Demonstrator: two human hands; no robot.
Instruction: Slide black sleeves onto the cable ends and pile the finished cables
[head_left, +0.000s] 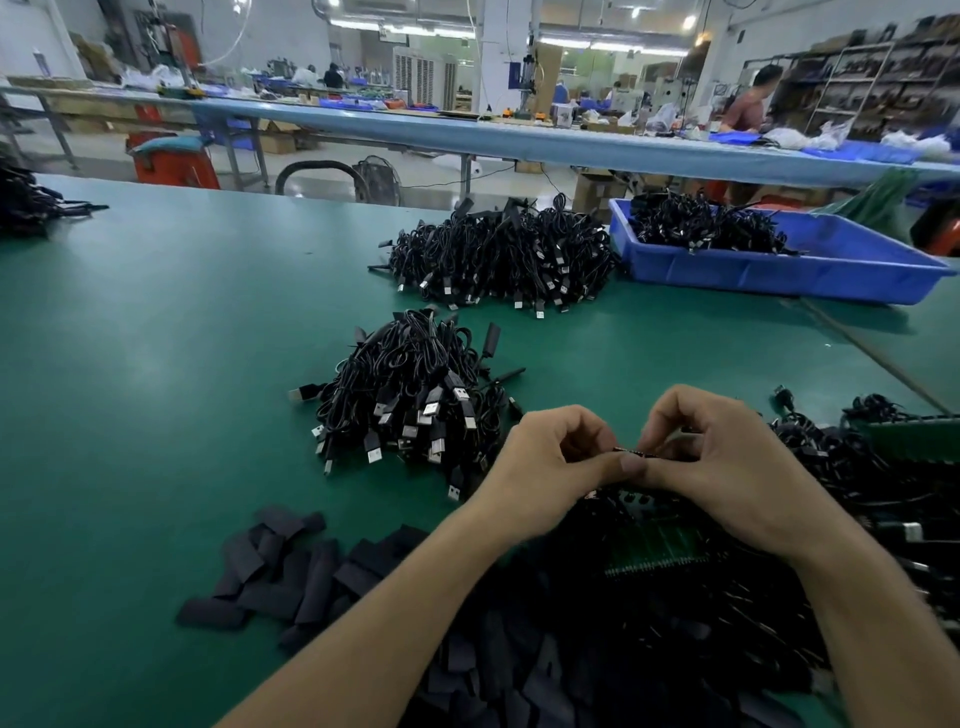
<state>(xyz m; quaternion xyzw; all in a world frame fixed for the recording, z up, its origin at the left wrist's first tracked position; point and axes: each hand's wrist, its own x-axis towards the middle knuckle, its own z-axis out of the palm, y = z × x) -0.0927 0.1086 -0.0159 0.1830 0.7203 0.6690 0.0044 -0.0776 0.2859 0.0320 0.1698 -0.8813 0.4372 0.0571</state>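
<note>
Both hands meet at lower centre-right of the frame, above the green surface (156, 364). The left hand (545, 467) and the right hand (727, 467) each have curled fingers, with thumb and forefinger pinching a short dark cable end (630, 451) that spans the gap between them. Gripping from both sides at the tips steadies the part against rotation and keeps the joining point in direct view. This grip suits pushing a sleeve along the end. Which hand carries the sleeve cannot be told, since the fingers cover most of the part.

Loose black sleeves (280, 566) lie flat at lower left, just beside the left forearm, so the supply is close to reach. A dark cable heap (675, 649) lies under and to the right of the hands; it is judged to be unprocessed stock kept nearest the operator.

A near pile (410, 395) of coiled cables, USB plugs towards the camera, stands just beyond the left hand at centre frame. It is judged to be the output pile, placed for a short forward drop. A far pile (498, 260) lies at upper centre, beside a blue bin (753, 275) holding more cables at upper right.
</note>
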